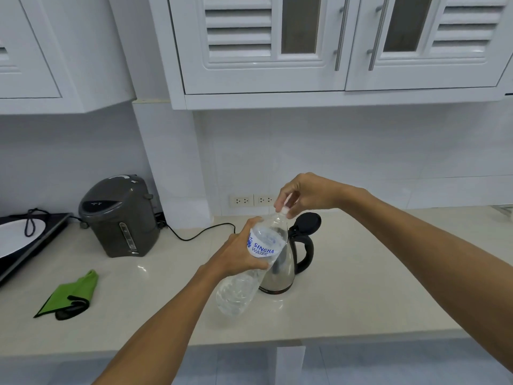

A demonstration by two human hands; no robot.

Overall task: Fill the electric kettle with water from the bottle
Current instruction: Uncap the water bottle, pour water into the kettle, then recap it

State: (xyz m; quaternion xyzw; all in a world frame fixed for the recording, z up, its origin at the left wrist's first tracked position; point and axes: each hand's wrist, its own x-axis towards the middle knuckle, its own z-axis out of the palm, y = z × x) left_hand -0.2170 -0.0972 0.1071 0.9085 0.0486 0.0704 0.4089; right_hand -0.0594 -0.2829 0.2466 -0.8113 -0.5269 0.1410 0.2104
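Note:
A clear plastic water bottle (249, 273) with a white and blue label is held tilted above the counter, neck pointing up and away. My left hand (238, 251) grips it around the labelled middle. My right hand (299, 194) pinches the white cap (284, 210) at the bottle's top with its fingertips. Right behind the bottle stands a steel electric kettle (283, 270) with a black handle, its black lid (308, 222) flipped open upward. The bottle hides most of the kettle's mouth.
A grey hot-water dispenser (119, 218) stands at the left, its black cord (200, 234) trailing across the beige counter (374, 287). A green and black cloth (69, 295) lies front left. An induction hob with a white plate (16, 237) sits far left. Wall sockets (251, 200) and white cabinets (333, 45) are behind.

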